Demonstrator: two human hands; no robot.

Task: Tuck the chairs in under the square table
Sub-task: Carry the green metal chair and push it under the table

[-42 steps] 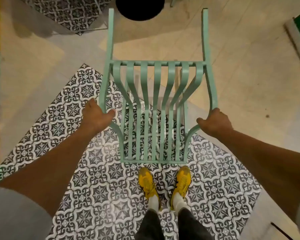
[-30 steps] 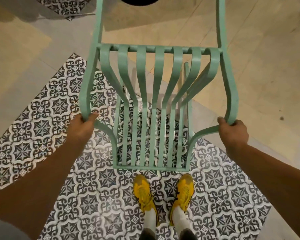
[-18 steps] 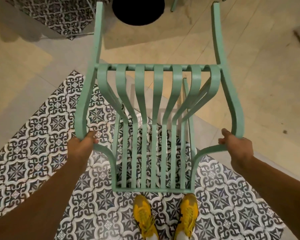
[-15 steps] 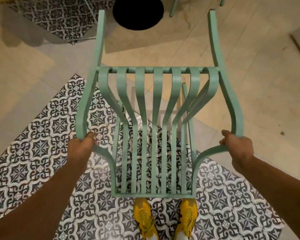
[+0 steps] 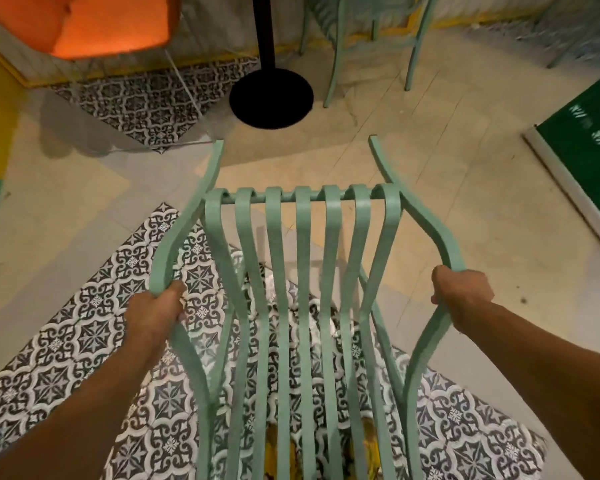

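Note:
I hold a mint green slatted metal chair (image 5: 302, 271) in front of me, seen from above, its front legs pointing away. My left hand (image 5: 156, 311) grips the left side rail at its curve. My right hand (image 5: 463, 294) grips the right side rail. Beyond the chair stands a black round table base (image 5: 271, 98) with a black post rising out of view at the top. The table top itself is not visible.
A second mint green chair (image 5: 371, 36) stands at the back right of the base. An orange cushioned chair (image 5: 94, 22) is at the top left. A green board (image 5: 589, 147) leans at the right. Patterned tiles (image 5: 84, 334) lie under me.
The view has tilted up and the chair has moved forward towards the black base. The orange chair and second green chair have come into sight. Both hands keep their grip.

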